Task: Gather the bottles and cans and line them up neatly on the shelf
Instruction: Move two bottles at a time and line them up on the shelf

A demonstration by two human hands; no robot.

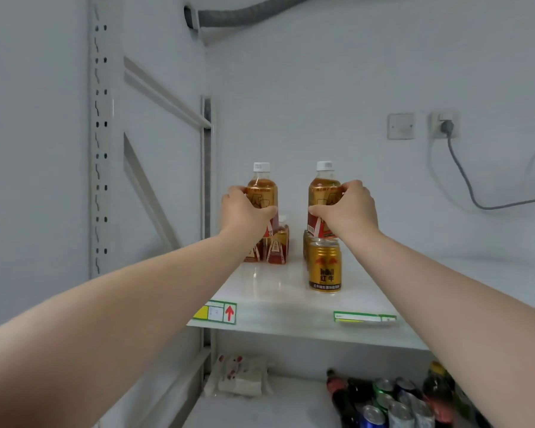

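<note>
Hands: L hand (247, 211) and R hand (349, 208) are apart, both arms bare and reaching fwd over the shelf; each is clamped on its own bottle.
L hand: fingers wrap the label band of the L bottle (261, 186), thumb across the near side.
R hand: fingers curl over the shoulder of the R bottle (323, 186), thumb low on the label.
Bottles held: both upright, clear plastic, rounded shoulders, white ribbed screw caps, amber liquid, glossy gold and red wrap labels. Bases are hidden; cannot tell if they rest on the shelf or are lifted.
Shelf (275, 304): flat white board, smooth w/ a slight sheen, thin front edge.
Rear bottles (278, 245): at least two more amber bottles w/ red and gold labels stand on the shelf, just below the L hand; tops hidden by hand and wrist.
Front can (325, 267): short metal cylinder, shiny gold, red emblem, dark band at the foot; stands upright, below the R hand.
Can row (306, 242): more gold cans close behind the front can, mostly hidden.
Edge tags: green-bordered tag w/ red arrow (220, 312) at L end of front edge; a narrower green tag (363, 316) to the R.
Lower shelf: dark bottles and mixed cans (383, 400) clustered at R; white crinkled packet w/ red print (241, 378) at L.
Frame: pale metal post (98, 149) w/ punched slots, diagonal braces beside it.
Wall: matt white; square switch plate (400, 126), socket w/ grey plug (445, 125) and trailing cable; grey ribbed hose (244, 13) up top.
</note>
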